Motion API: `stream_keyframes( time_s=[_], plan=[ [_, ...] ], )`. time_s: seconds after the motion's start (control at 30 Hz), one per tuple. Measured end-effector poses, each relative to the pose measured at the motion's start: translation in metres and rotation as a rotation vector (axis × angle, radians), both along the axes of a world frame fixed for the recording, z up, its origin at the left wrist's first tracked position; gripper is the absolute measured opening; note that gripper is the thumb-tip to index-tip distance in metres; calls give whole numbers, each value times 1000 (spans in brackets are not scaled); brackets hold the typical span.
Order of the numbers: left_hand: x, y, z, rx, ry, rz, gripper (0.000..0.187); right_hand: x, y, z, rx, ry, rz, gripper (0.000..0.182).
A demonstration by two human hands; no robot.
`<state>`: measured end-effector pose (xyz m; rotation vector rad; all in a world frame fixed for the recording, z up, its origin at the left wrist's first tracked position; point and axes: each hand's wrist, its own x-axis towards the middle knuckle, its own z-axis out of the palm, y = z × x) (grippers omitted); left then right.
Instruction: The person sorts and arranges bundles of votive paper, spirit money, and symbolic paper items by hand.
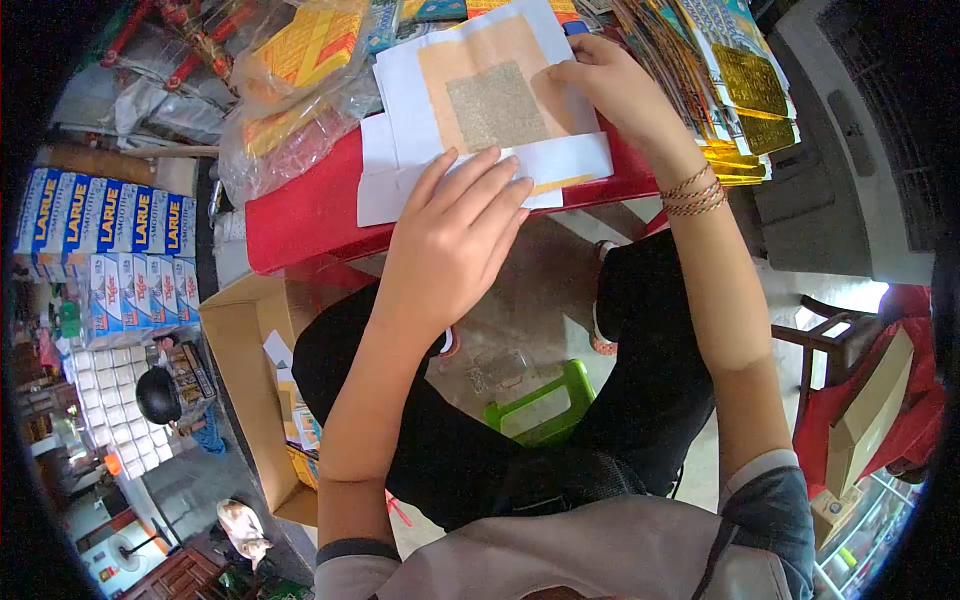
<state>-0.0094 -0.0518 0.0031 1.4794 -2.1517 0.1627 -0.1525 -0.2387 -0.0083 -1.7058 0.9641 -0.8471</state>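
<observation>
White paper sheets (385,150) lie on a red table (300,220). On top is a sheet with an orange area and a grey-gold square (497,106); its near edge shows a white folded strip (575,160). My left hand (460,225) lies on this near edge with its fingers spread, palm down. My right hand (615,90), with woven bracelets at the wrist, is at the sheet's right edge, thumb and forefinger pressed together. A small blue object (576,29) shows beside its fingertips; what the fingers hold is too small to tell.
Stacked papers with gold sheets (750,85) lie at the right. Plastic-wrapped yellow packs (310,50) are at the left. A cardboard box (235,350) stands by my left leg, a green stool (545,405) between my legs. Beer cartons (110,215) are stacked far left.
</observation>
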Motion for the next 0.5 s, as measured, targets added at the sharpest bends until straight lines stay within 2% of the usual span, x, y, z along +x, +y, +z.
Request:
stream_keyframes(
  time_s=[0.03, 0.1, 0.13, 0.2, 0.23, 0.3, 0.37, 0.43, 0.5],
  plan=[
    [1, -1, -3, 26, -19, -4, 29, -1, 2, -1, -1, 1, 2, 34],
    [2, -4, -8, 15, -4, 7, 27, -3, 7, -4, -367, 30, -35, 34],
    [2, -4, -9, 6, 10, 17, 26, -2, 16, 5, -367, 29, -30, 34],
    [4, -3, -9, 29, 33, 9, 27, -6, 37, 25, -1028, 229, -72, 34],
    [4, -3, -10, 50, 58, -5, 28, -8, 48, 29, -1027, 227, -66, 34],
    [8, 1, -12, 109, 60, 0, 29, -12, 68, 33, -745, 241, 458, 36],
    [12, 4, -14, 171, 57, 0, 30, -13, 91, 22, -589, 239, 509, 42],
    [15, 6, -16, 157, 42, -27, 33, -16, 96, 8, -621, 308, 565, 48],
    [18, 8, -18, 190, 35, -38, 36, -18, 97, 4, -762, 398, 567, 52]
  ],
)
